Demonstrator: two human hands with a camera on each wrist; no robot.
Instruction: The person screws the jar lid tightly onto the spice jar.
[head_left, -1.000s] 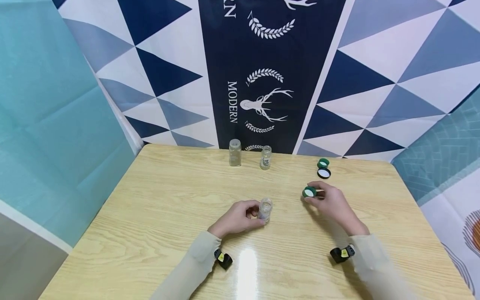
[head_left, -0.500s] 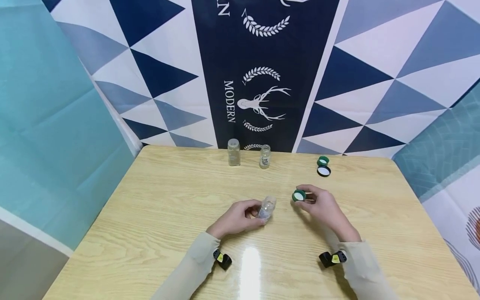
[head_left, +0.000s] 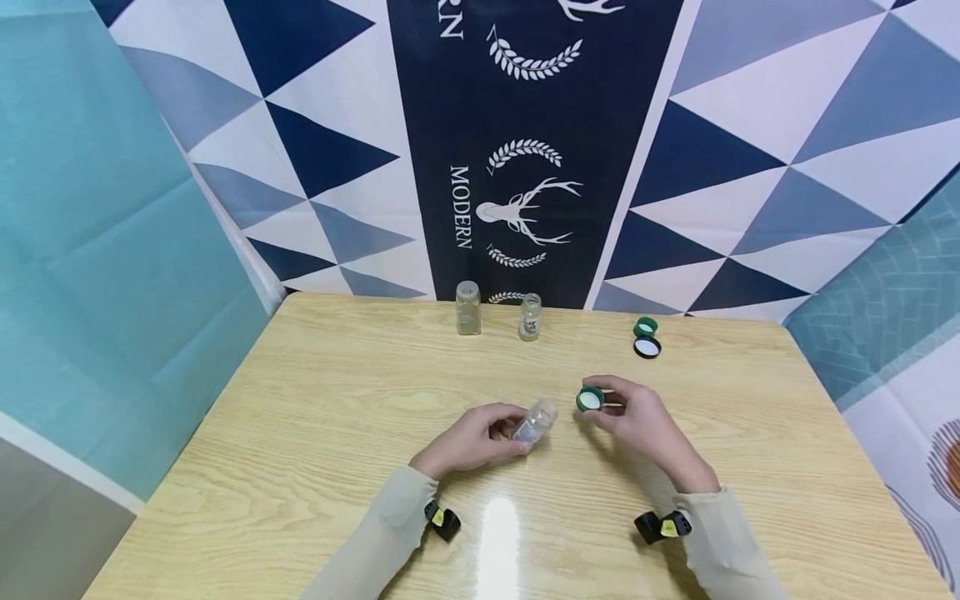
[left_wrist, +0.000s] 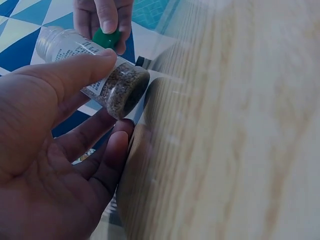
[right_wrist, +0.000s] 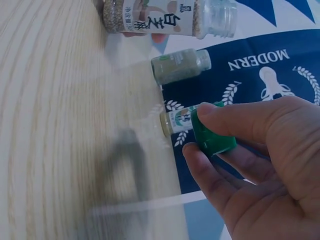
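Observation:
My left hand [head_left: 472,437] grips a clear seasoning jar [head_left: 534,422] just above the table, its uncapped mouth tilted right. Pale sesame-like seeds [left_wrist: 120,87] lie in its lower part in the left wrist view, and a printed label [right_wrist: 159,16] shows in the right wrist view. To the right, my right hand [head_left: 637,421] pinches a green screw cap [head_left: 590,399] between thumb and fingers, with its white inner side towards the head camera. A small gap separates cap and jar mouth.
At the back of the wooden table [head_left: 337,375] stand a square glass jar [head_left: 468,310] and a smaller round jar [head_left: 530,318]. Another green cap [head_left: 645,327] and a black lid [head_left: 647,347] lie at the back right. Patterned cloth [head_left: 517,108] hangs behind.
My right hand has moved left with the green cap, closer to the jar. In my left hand the jar has gone from nearly upright to leaning right.

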